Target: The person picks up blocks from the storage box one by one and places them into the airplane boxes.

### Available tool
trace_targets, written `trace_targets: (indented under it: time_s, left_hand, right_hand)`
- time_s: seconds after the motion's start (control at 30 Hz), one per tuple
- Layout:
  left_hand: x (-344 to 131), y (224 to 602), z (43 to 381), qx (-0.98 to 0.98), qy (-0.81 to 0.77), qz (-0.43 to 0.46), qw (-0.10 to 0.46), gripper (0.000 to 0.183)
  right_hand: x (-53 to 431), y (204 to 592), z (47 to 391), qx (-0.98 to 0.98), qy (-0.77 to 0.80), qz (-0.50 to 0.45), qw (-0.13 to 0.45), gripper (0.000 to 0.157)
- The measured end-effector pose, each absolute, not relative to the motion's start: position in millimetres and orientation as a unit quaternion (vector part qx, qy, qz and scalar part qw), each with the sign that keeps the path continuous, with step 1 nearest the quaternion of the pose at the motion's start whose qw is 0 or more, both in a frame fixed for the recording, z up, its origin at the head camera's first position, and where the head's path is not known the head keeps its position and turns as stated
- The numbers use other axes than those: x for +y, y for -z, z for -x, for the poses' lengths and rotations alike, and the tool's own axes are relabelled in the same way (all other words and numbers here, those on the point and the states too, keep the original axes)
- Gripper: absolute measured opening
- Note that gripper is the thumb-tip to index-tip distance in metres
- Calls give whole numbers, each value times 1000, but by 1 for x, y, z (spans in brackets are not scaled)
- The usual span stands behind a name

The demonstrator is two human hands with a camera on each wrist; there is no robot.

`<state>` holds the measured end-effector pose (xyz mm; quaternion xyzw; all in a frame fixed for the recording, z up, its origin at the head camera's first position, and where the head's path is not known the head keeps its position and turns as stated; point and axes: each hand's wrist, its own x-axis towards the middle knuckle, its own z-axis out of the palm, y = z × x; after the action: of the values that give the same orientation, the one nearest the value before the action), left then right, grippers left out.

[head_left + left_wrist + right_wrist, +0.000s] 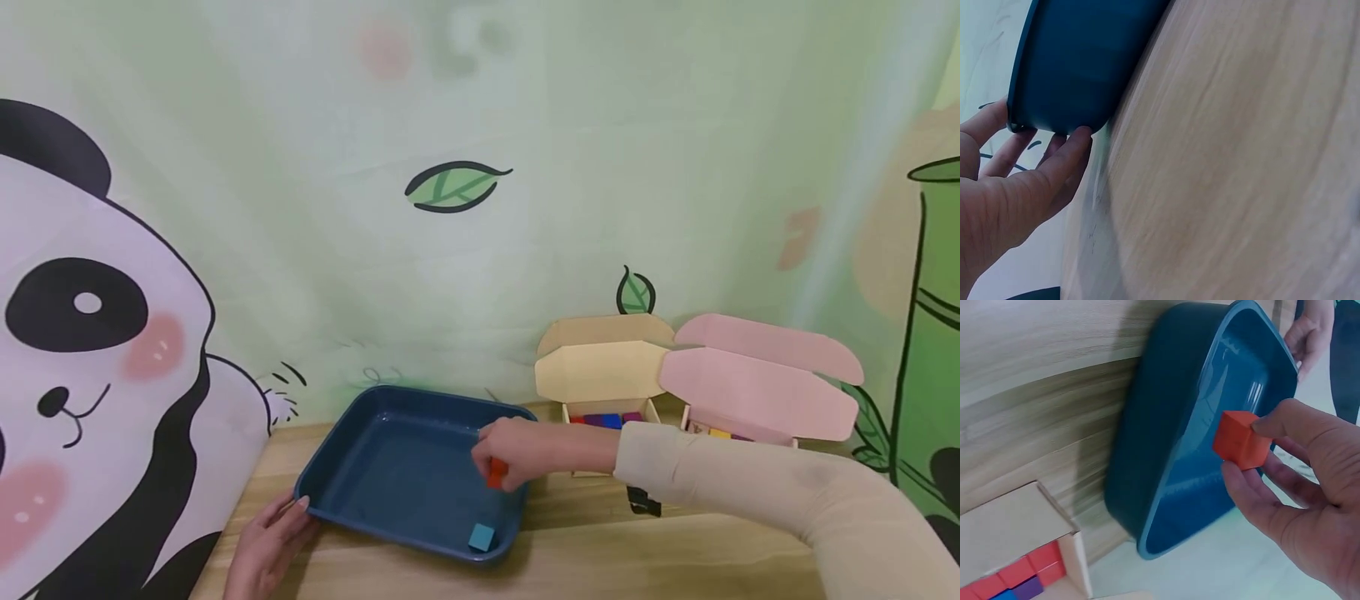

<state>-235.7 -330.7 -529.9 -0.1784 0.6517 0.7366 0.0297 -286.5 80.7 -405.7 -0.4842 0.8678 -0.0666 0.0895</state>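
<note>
My right hand (517,450) pinches a red-orange cube (1241,439) between thumb and fingers, above the right part of a dark blue rectangular tray (405,479). A teal cube (481,537) lies inside the tray, in its near right corner. At the tray's near left corner, my left hand (272,542) holds the outside, thumb and fingers on either side of the corner. The left wrist view shows those fingers (1066,156) against the tray's outer wall (1079,69).
Right of the tray stand two open-lidded boxes, one tan (600,375) with red, blue and purple cubes, one pink (757,396) with several pieces partly hidden by the sleeve (720,467). A small black object (643,502) lies below the forearm. A printed cloth (337,208) hangs behind.
</note>
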Motion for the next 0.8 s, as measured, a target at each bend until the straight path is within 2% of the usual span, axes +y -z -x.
trace_targets:
  time_s: [0.23, 0.8]
  left_hand:
    - [-334, 529, 236, 656, -732, 183, 33, 80]
    - [-331, 531, 237, 661, -727, 183, 39, 79]
  right_hand:
    - [105, 411, 289, 860, 147, 488, 27, 19]
    - [152, 401, 284, 873, 261, 408, -59, 20]
